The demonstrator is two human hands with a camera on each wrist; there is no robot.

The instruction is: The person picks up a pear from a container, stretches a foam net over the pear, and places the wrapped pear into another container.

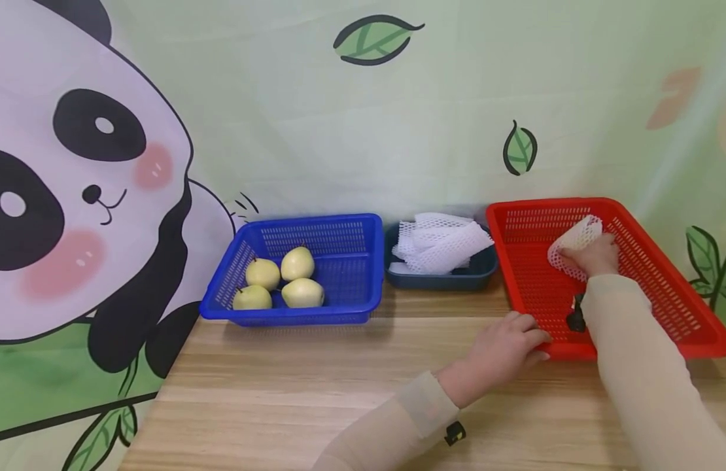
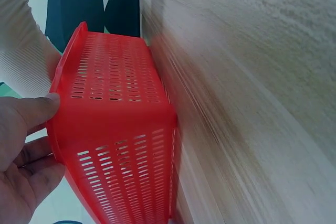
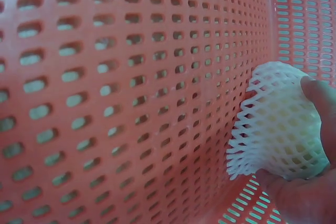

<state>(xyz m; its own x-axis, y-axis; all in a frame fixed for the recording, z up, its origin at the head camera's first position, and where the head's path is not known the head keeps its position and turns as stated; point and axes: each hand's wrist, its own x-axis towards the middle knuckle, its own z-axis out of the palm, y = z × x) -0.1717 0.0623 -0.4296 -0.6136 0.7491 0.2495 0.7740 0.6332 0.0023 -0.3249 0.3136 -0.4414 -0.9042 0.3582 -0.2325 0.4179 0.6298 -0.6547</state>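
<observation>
Inside the red basket (image 1: 534, 275), my right hand (image 1: 598, 256) grips a pear in a white foam net (image 1: 577, 237). The right wrist view shows the net-wrapped pear (image 3: 286, 124) close to the basket's perforated surface, its pale yellow skin showing through the mesh. My left hand (image 1: 507, 350) holds the near left corner of the red basket by its rim. In the left wrist view the thumb lies along the top of the rim, with other fingers (image 2: 44, 174) bent against the outside of the red basket (image 2: 115, 124).
A blue basket (image 1: 345, 311) at the left holds several bare yellow pears (image 1: 303, 292). Between the two baskets, a dark teal tray (image 1: 439, 282) carries a pile of white foam nets (image 1: 445, 242). All stand on a wooden table (image 1: 269, 386) before a panda-print cloth (image 1: 445, 85).
</observation>
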